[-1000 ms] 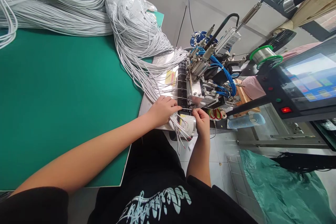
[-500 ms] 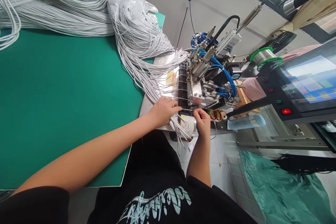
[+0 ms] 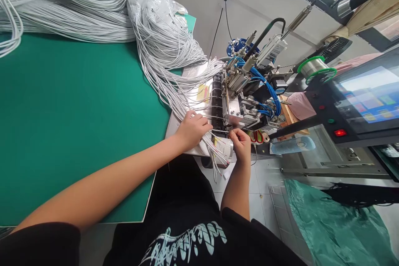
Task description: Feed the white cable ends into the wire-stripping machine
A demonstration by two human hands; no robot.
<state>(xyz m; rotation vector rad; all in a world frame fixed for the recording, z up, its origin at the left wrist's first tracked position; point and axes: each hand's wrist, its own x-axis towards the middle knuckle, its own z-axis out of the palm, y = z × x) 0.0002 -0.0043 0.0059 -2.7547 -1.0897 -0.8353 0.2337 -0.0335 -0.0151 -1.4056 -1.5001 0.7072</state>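
Observation:
My left hand point(image 3: 193, 131) is curled over a bundle of thin white cables point(image 3: 210, 147), whose stripped ends with small coloured wires hang past the metal plate's edge. My right hand point(image 3: 240, 142) pinches the tip of a single white cable point(image 3: 222, 131), which lies across the black slotted rail point(image 3: 217, 108) at the front of a benchtop machine point(image 3: 233, 106). Fingertips hide the very end of that cable. Several other cables lie side by side across the rail, further from me.
Thick coils of white cable point(image 3: 168, 37) are heaped on the green tabletop point(image 3: 77, 112). To the right are a solder wire spool point(image 3: 315, 68), a touch screen panel point(image 3: 368, 91), red-handled scissors point(image 3: 256, 136) and a light blue bottle point(image 3: 293, 144). A green plastic sheet point(image 3: 336, 224) lies lower right.
My left hand's fingers have drawn back slightly to the left from the rail, and the hanging cable ends have shifted a little. My right hand stays at the same cable tip.

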